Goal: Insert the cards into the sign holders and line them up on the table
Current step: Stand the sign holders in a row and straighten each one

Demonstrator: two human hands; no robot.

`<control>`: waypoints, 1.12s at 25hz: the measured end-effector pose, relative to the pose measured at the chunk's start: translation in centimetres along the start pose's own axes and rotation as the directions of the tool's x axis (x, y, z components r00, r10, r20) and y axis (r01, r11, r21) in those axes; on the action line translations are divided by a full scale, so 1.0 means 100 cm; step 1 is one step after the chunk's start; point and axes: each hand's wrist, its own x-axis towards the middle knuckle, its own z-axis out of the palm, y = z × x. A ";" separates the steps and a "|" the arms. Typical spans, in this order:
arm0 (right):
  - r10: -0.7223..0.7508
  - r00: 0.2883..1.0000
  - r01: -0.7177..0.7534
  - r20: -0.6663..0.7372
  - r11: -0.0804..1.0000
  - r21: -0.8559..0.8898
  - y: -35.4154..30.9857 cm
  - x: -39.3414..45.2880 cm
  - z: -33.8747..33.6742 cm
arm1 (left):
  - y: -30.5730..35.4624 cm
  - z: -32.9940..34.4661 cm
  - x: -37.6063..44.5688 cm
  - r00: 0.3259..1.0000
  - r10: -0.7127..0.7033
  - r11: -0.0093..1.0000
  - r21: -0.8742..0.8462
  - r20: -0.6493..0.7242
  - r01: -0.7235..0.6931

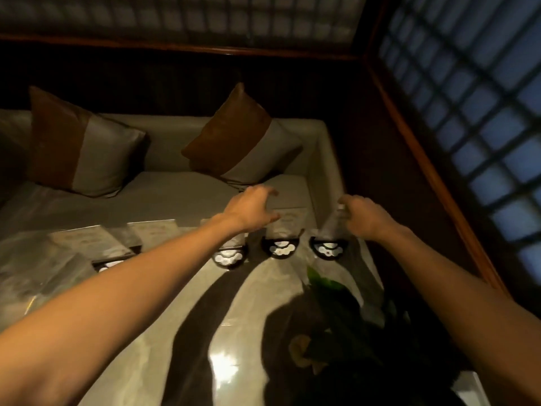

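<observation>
Three sign holders with black half-round bases stand in a row near the far edge of the glossy table [164, 332]: a left one [229, 256], a middle one [280, 247] with a pale card in it, and a right one [327, 249] with a clear upright panel. My left hand [254, 208] hovers over the middle holder's top, fingers spread and curled, holding nothing. My right hand [361, 213] pinches the top edge of the right holder's panel. A fourth holder's base [109, 265] shows beside my left forearm. Loose cards [87, 241] lie flat at the left.
A potted plant [330, 312] with dark green leaves stands on the table's right side, below the holders. Behind the table runs a pale sofa [164, 194] with two brown-and-grey cushions [79, 145]. A wooden-framed lattice window [468, 112] is at the right.
</observation>
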 end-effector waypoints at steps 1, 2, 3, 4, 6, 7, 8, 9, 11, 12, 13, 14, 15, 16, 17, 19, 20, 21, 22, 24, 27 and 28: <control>-0.012 1.000 0.013 0.022 0.999 -0.032 0.012 0.005 0.004 | 0.007 0.010 0.013 0.998 -0.013 0.999 0.038 0.064 0.011; -0.028 0.999 0.030 0.030 0.998 -0.050 0.023 0.009 0.008 | 0.012 0.021 0.025 0.993 -0.026 0.998 0.065 0.118 0.019; -0.043 0.999 0.045 0.028 0.997 -0.057 0.031 0.014 0.012 | 0.015 0.029 0.033 0.987 -0.039 0.995 0.092 0.156 0.025; -0.058 0.998 0.059 0.015 0.997 -0.049 0.038 0.018 0.015 | 0.016 0.037 0.040 0.984 -0.044 0.994 0.107 0.173 0.026; -0.071 0.997 0.071 -0.007 0.997 -0.024 0.048 0.027 0.019 | 0.016 0.050 0.049 0.984 -0.042 0.993 0.114 0.176 0.023; -0.073 0.997 0.073 -0.007 0.997 -0.021 0.054 0.031 0.022 | 0.017 0.054 0.052 0.986 -0.038 0.993 0.119 0.165 0.018; -0.078 0.997 0.078 -0.008 0.997 -0.023 0.059 0.035 0.024 | 0.017 0.057 0.055 0.989 -0.033 0.992 0.124 0.145 0.015; -0.081 0.997 0.081 -0.015 0.996 -0.028 0.062 0.037 0.025 | 0.019 0.058 0.056 0.992 -0.024 0.991 0.130 0.123 0.008; -0.094 0.995 0.094 -0.034 0.995 -0.018 0.069 0.040 0.022 | 0.026 0.058 0.060 0.995 -0.002 0.990 0.144 0.104 -0.013; -0.100 0.994 0.100 -0.041 0.995 -0.006 0.073 0.041 0.020 | 0.030 0.059 0.063 0.995 0.009 0.988 0.154 0.096 -0.024; -0.099 0.994 0.099 -0.042 0.995 -0.001 0.077 0.042 0.018 | 0.035 0.060 0.065 0.996 0.021 0.987 0.158 0.084 -0.034; -0.096 0.994 0.096 -0.044 0.995 -0.003 0.081 0.042 0.015 | 0.041 0.061 0.068 0.997 0.035 0.988 0.149 0.074 -0.046; -0.089 0.995 0.089 -0.042 0.996 -0.007 0.086 0.043 0.013 | 0.046 0.062 0.072 0.996 0.050 0.989 0.139 0.068 -0.059; -0.082 0.996 0.081 -0.041 0.997 -0.004 0.090 0.043 0.012 | 0.051 0.065 0.076 0.996 0.060 0.990 0.121 0.066 -0.067; -0.072 0.997 0.072 -0.035 0.997 0.011 0.094 0.043 0.011 | 0.056 0.068 0.080 0.995 0.065 0.992 0.107 0.072 -0.073; -0.062 0.998 0.063 -0.022 0.996 0.058 0.101 0.044 0.011 | 0.062 0.075 0.086 0.995 0.054 0.994 0.093 0.088 -0.063; -0.066 0.998 0.067 -0.022 0.995 0.071 0.103 0.044 0.011 | 0.064 0.078 0.088 0.995 0.049 0.994 0.089 0.091 -0.057; -0.073 0.997 0.075 -0.022 0.994 0.075 0.105 0.044 0.010 | 0.066 0.081 0.089 0.995 0.051 0.995 0.084 0.089 -0.058; -0.082 0.996 0.084 -0.023 0.994 0.073 0.105 0.045 0.010 | 0.068 0.083 0.090 0.995 0.055 0.995 0.077 0.084 -0.062; -0.092 0.995 0.094 -0.025 0.993 0.077 0.105 0.046 0.010 | 0.071 0.085 0.091 0.995 0.065 0.995 0.076 0.072 -0.070; -0.086 0.996 0.088 -0.026 0.990 0.109 0.105 0.047 0.011 | 0.071 0.085 0.092 0.996 0.066 0.993 0.091 0.063 -0.071; -0.083 0.996 0.086 -0.024 0.989 0.118 0.105 0.047 0.011 | 0.070 0.085 0.093 0.996 0.061 0.994 0.085 0.061 -0.066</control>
